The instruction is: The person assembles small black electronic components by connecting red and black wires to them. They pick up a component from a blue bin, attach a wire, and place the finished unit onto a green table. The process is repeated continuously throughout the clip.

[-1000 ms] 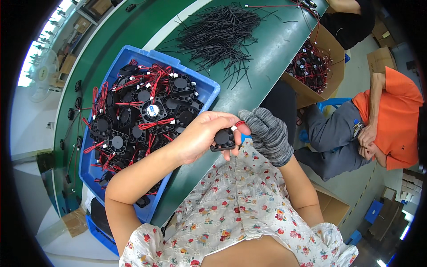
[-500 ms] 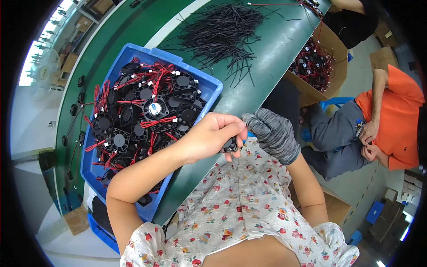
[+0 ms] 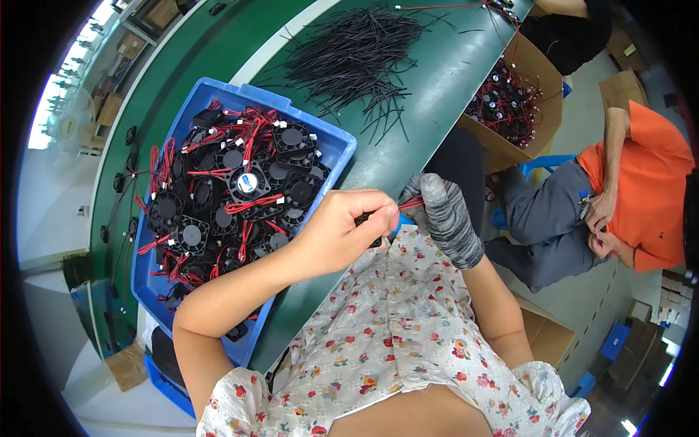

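Observation:
My bare left hand (image 3: 345, 227) is closed round a small black cooling fan (image 3: 376, 242), most of it hidden by the fingers. Red fan wires (image 3: 411, 202) run from its fingertips across to my right hand (image 3: 447, 218). That hand wears a grey knitted glove, and its curled fingers pinch the wires; their far end is hidden. To the left, a blue plastic bin (image 3: 337, 146) is heaped with black fans (image 3: 191, 234) whose red leads are bundled, one fan showing a round white-and-blue label (image 3: 247, 183).
A pile of thin black strips (image 3: 357, 54) lies on the green bench (image 3: 429, 91). Beyond it, a cardboard box (image 3: 542, 109) holds more fans. At the right sits a co-worker in an orange shirt (image 3: 655, 175). More wired fans (image 3: 131, 160) lie along the bench's left part.
My gloved hand has turned, and red wires now show stretched between my hands. My left fingers have closed further over the fan, hiding more of it. The view has shifted slightly.

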{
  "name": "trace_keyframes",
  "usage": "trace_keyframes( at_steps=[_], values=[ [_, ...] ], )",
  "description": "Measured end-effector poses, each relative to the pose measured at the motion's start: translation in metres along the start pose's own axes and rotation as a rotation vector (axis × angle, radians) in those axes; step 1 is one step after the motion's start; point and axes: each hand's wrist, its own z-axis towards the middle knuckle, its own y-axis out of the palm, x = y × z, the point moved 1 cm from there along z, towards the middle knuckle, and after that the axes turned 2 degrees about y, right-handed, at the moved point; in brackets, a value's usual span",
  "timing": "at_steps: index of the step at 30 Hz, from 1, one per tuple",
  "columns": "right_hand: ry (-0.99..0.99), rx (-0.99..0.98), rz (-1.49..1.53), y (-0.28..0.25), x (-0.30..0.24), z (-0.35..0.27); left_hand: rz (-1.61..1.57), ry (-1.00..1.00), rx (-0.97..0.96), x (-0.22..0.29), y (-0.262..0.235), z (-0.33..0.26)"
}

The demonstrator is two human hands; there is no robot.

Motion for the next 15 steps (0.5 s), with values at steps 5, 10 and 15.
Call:
trace_keyframes(
  at_steps=[5, 10, 15],
  values=[
    [-0.149, 0.054, -0.115, 0.000, -0.008, 0.000, -0.026, 0.004, -0.029, 0.002, 0.002, -0.001],
    [-0.237, 0.005, -0.174, -0.003, -0.012, -0.001, -0.002, -0.031, -0.128, 0.004, 0.001, 0.000],
    [-0.606, -0.125, -0.640, -0.008, -0.017, 0.005, 0.124, 0.010, -0.126, 0.002, 0.004, -0.002]
  ],
)
